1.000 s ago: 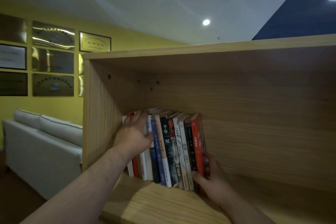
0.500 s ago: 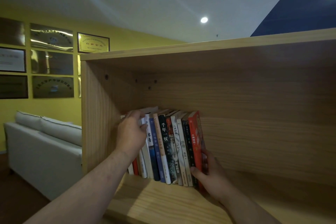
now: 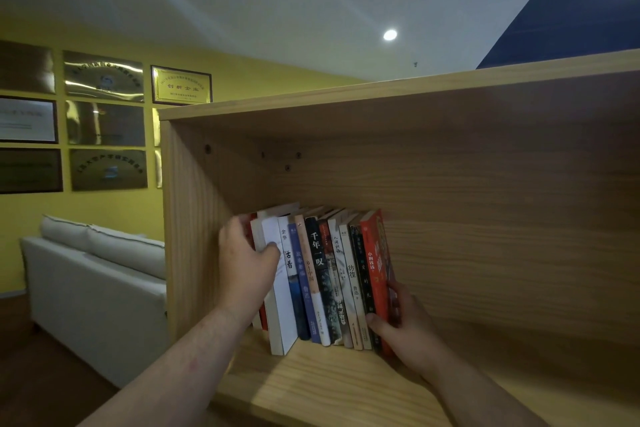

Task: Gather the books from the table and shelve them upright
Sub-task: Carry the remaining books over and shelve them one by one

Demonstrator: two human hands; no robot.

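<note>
Only the person's arms show at the shelf: the left hand point(image 3: 247, 267) and left forearm point(image 3: 194, 357) are bare, no sleeve reaching into view, and a small blotchy mark sits partway along the arm's upper side. The right hand point(image 3: 401, 326) and right forearm point(image 3: 485, 395) are equally bare and lie in deeper shadow, so that finer surface detail there cannot be made out.

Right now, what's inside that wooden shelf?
Books in a row by its left wall, between the left hand and right hand. The left hand partly covers the end ones.
</note>
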